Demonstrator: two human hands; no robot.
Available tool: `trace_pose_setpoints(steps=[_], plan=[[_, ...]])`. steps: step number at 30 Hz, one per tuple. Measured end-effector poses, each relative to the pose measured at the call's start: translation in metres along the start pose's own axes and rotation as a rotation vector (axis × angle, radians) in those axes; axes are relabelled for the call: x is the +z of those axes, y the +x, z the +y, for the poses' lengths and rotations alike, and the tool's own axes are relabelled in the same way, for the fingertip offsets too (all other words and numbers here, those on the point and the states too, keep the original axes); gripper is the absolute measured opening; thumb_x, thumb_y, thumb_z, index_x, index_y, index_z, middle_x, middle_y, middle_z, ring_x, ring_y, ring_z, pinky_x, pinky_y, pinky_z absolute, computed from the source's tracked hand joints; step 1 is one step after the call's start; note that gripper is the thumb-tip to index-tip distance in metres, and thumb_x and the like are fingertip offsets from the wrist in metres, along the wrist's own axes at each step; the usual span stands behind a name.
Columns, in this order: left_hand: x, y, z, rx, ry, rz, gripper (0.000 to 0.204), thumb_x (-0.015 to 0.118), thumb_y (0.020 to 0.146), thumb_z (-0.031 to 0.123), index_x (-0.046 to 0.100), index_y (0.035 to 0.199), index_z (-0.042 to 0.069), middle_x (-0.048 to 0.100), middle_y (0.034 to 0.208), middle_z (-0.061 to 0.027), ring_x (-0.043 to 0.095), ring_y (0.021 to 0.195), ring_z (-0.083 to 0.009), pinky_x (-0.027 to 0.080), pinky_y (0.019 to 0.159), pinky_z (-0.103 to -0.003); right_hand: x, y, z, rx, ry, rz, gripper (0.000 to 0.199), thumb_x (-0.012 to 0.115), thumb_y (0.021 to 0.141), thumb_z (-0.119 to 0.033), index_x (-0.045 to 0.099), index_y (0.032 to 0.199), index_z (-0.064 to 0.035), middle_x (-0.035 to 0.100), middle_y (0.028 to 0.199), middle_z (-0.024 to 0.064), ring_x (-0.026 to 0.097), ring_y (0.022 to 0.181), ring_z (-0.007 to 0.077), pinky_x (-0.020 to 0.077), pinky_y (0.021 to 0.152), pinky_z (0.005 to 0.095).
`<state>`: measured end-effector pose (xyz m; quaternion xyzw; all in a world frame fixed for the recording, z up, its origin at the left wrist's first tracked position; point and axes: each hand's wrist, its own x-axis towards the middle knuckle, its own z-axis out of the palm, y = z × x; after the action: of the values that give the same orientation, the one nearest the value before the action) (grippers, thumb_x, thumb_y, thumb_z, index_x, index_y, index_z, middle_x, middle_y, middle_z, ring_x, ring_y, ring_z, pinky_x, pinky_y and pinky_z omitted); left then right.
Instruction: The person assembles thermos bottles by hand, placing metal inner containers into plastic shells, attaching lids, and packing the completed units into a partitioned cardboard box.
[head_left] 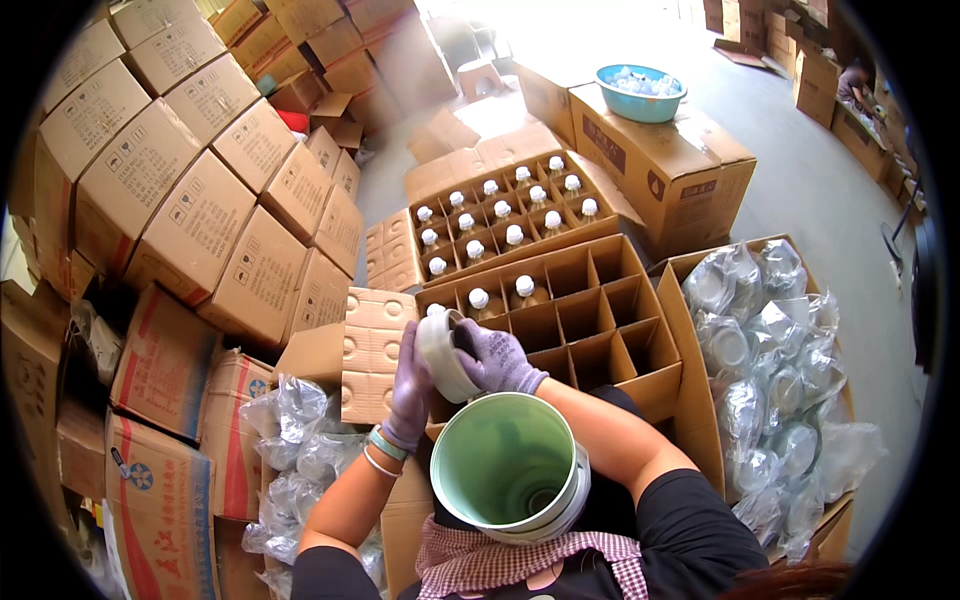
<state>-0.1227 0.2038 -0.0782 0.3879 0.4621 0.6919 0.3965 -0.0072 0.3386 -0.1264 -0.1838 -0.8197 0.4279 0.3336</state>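
Both my hands wear lilac gloves. My right hand (pixel 497 360) grips a pale, wide ring that looks like a roll of tape (pixel 446 362), its fingers hooked over the inner edge. On the other side, my left hand (pixel 408 390) presses its fingers against the roll. Just beyond it, a white bottle cap (pixel 436 311) shows, with the bottle mostly hidden. They are above the near side of a divided carton (pixel 560 366), where bottles with white caps (pixel 480 300) stand in the far row. Between my forearms, a green bucket (pixel 505 450) shows its hollow inside.
Behind is a second divided carton (pixel 490 262) with several capped bottles. Bagged clear bottles fill a box (pixel 765 375) at right; more bagged bottles (pixel 300 470) lie at left. A blue basin (pixel 640 107) of caps sits on a carton. Stacked cartons (pixel 190 220) rise at left.
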Motion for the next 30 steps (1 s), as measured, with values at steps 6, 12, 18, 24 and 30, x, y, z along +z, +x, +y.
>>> trace_pose_setpoints(steps=[6, 12, 18, 24, 30], plan=[[0.001, -0.018, -0.021, -0.126, 0.348, -0.006, 0.057, 0.067, 0.098, 0.041, 0.055, 0.142, 0.005, 0.060, 0.135, -0.0132, 0.061, 0.123, -0.0244, 0.050, 0.106, -0.043, -0.010, -0.007, -0.027, 0.019, 0.013, 0.043, 0.040, 0.061, 0.093, -0.034, 0.060, 0.121, -0.0054, 0.071, 0.098, 0.0259, 0.068, 0.090, 0.0475, 0.0536, 0.082, 0.0547], [0.030, -0.020, -0.038, 0.536, 1.158, -0.089, 0.069, 0.080, 0.083, 0.033, 0.056, 0.139, 0.003, 0.064, 0.125, -0.0177, 0.065, 0.115, -0.0304, 0.053, 0.099, -0.042, 0.015, 0.006, 0.022, 0.017, 0.302, 0.239, 0.043, 0.041, 0.107, -0.035, 0.067, 0.103, -0.0017, 0.069, 0.097, 0.0263, 0.064, 0.096, 0.0472, 0.0517, 0.082, 0.0528], [0.045, 0.004, -0.016, 0.354, 1.011, 0.250, 0.071, 0.087, 0.073, 0.021, 0.059, 0.135, 0.001, 0.069, 0.110, -0.0209, 0.071, 0.097, -0.0376, 0.058, 0.087, -0.041, 0.001, 0.025, 0.048, 0.399, 0.396, -0.042, 0.047, 0.048, 0.104, -0.042, 0.071, 0.104, -0.0013, 0.074, 0.098, 0.0215, 0.071, 0.082, 0.0358, 0.0581, 0.072, 0.0450], [-0.061, -0.005, 0.029, 0.096, -0.519, 0.203, 0.035, 0.057, 0.095, 0.019, 0.057, 0.125, 0.002, 0.061, 0.109, -0.0071, 0.059, 0.097, -0.0195, 0.048, 0.092, -0.038, -0.072, 0.098, 0.130, 0.365, -0.329, 0.083, 0.038, 0.059, 0.095, -0.038, 0.075, 0.110, -0.0068, 0.077, 0.093, 0.0188, 0.075, 0.089, 0.0358, 0.0605, 0.084, 0.0429], [0.031, -0.022, 0.063, 0.335, -0.262, -0.452, 0.037, 0.063, 0.099, 0.046, 0.061, 0.099, 0.009, 0.064, 0.079, -0.0068, 0.063, 0.069, -0.0281, 0.049, 0.077, -0.047, -0.038, 0.106, 0.217, 0.476, -0.796, -0.387, 0.048, 0.066, 0.092, -0.021, 0.058, 0.139, -0.0153, 0.059, 0.135, 0.0235, 0.068, 0.117, 0.0394, 0.0562, 0.097, 0.0487]])
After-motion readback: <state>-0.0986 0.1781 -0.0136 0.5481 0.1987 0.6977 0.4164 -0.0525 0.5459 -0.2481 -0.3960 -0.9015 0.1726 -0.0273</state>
